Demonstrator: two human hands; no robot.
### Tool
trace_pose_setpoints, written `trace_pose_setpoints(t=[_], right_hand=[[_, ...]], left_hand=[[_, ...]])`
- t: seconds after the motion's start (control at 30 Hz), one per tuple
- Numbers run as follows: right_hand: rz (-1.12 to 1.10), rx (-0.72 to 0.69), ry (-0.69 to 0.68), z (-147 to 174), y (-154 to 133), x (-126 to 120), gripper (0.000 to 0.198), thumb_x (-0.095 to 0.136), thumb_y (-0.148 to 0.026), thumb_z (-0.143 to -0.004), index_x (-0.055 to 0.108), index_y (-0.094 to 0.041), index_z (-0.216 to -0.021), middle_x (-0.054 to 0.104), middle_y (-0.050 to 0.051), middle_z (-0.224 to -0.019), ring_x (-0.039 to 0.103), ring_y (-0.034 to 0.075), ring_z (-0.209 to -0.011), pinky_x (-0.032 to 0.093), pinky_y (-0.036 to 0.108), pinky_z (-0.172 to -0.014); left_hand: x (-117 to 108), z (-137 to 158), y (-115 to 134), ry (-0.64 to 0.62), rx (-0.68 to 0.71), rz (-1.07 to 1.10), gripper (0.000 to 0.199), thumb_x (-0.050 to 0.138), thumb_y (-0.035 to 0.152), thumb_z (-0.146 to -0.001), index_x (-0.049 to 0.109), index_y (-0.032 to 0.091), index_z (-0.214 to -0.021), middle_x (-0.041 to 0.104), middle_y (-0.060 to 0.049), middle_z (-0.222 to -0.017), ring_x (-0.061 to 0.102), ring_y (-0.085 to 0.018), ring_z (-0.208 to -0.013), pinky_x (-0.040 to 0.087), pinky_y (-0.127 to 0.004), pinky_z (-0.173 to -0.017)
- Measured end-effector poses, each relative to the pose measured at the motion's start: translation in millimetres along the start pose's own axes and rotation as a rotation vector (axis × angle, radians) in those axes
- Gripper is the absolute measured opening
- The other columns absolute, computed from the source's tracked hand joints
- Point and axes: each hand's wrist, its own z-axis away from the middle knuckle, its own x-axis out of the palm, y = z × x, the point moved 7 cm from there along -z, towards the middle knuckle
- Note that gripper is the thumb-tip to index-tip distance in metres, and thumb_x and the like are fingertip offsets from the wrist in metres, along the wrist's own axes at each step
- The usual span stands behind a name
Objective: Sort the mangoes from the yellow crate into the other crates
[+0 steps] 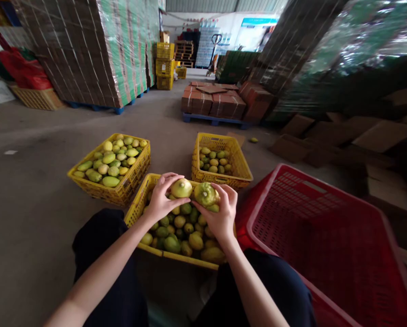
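My left hand (163, 196) is closed round a smooth yellow-green lemon (182, 188), thumb below and fingers above. In my right hand (223, 209) is a bumpier, greener lemon (205, 194), gripped from its right side. Both fruits are held close together over a yellow crate (176, 260) between my knees, their ends turned toward me. Many green and yellow lemons (179, 221) fill that crate below my hands.
Ahead left stands a yellow crate (135, 175) heaped with lemons; ahead right, another yellow crate (242, 168) is partly filled. A large red crate (257, 236) sits by my right knee. Beyond are flattened cartons on a blue pallet (215, 121) and wrapped stacks (128, 50).
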Motion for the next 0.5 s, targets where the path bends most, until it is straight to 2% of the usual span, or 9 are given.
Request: trace_pose_setpoints(t=[0.07,0.13,0.2,0.3,0.37,0.43,0.5], right_hand=[[-0.085,0.083,-0.018,-1,5,1,0.058,0.085,-0.037,-0.060,0.064,-0.029,-0.114,0.054,0.008,-0.118,0.054,0.029,-0.112,0.050,0.049,-0.095],[-0.315,0.229,-0.065,-1,14,7,0.064,0.087,-0.032,-0.056,0.063,-0.029,-0.115,0.058,0.008,-0.118,0.055,0.029,-0.112,0.053,0.045,-0.089],[-0.593,0.404,-0.092,2,24,15,0.065,0.087,-0.027,-0.054,0.061,-0.028,-0.113,0.064,0.005,-0.114,0.061,0.027,-0.103,0.055,0.042,-0.084],[-0.890,0.635,-0.120,8,34,28,0.048,0.082,-0.027,-0.059,0.061,-0.025,-0.101,0.071,0.001,-0.097,0.066,0.023,-0.087,0.055,0.039,-0.079],[-1.014,0.749,-0.186,12,36,39,0.036,0.077,-0.032,-0.062,0.063,-0.023,-0.094,0.072,0.003,-0.091,0.067,0.024,-0.087,0.056,0.040,-0.077],[-1.094,0.853,-0.224,18,37,49,0.031,0.073,-0.038,-0.063,0.066,-0.022,-0.088,0.073,0.005,-0.091,0.068,0.027,-0.088,0.057,0.043,-0.076],[-1.124,0.959,-0.174,24,42,55,0.027,0.072,-0.040,-0.064,0.066,-0.024,-0.084,0.073,0.004,-0.087,0.069,0.027,-0.085,0.057,0.044,-0.074]], left_hand=[[-2,-3,-5,-0.010,-0.019,0.012,0.056,0.090,0.012,-0.049,0.074,0.022,-0.101,0.057,-0.010,-0.123,0.054,-0.029,-0.121,0.052,-0.029,-0.092],[-1,-5,-13,-0.039,-0.095,0.106,0.056,0.089,0.015,-0.051,0.072,0.021,-0.104,0.061,-0.010,-0.119,0.057,-0.029,-0.115,0.053,-0.030,-0.090],[1,-7,-23,-0.051,-0.218,0.291,0.054,0.086,0.021,-0.059,0.069,0.020,-0.110,0.065,-0.008,-0.114,0.061,-0.027,-0.109,0.053,-0.033,-0.089],[9,-3,-38,-0.034,-0.428,0.600,0.040,0.072,0.030,-0.076,0.064,0.018,-0.113,0.068,-0.009,-0.111,0.064,-0.027,-0.105,0.055,-0.039,-0.088],[15,1,-44,-0.007,-0.547,0.742,0.032,0.061,0.034,-0.085,0.062,0.014,-0.110,0.069,-0.011,-0.106,0.066,-0.027,-0.102,0.056,-0.040,-0.087],[15,5,-50,0.072,-0.620,0.817,0.030,0.055,0.036,-0.089,0.061,0.013,-0.107,0.070,-0.011,-0.097,0.068,-0.024,-0.093,0.058,-0.038,-0.083],[12,8,-54,0.166,-0.660,0.839,0.027,0.056,0.036,-0.089,0.061,0.015,-0.105,0.070,-0.008,-0.090,0.068,-0.020,-0.084,0.059,-0.034,-0.077]])
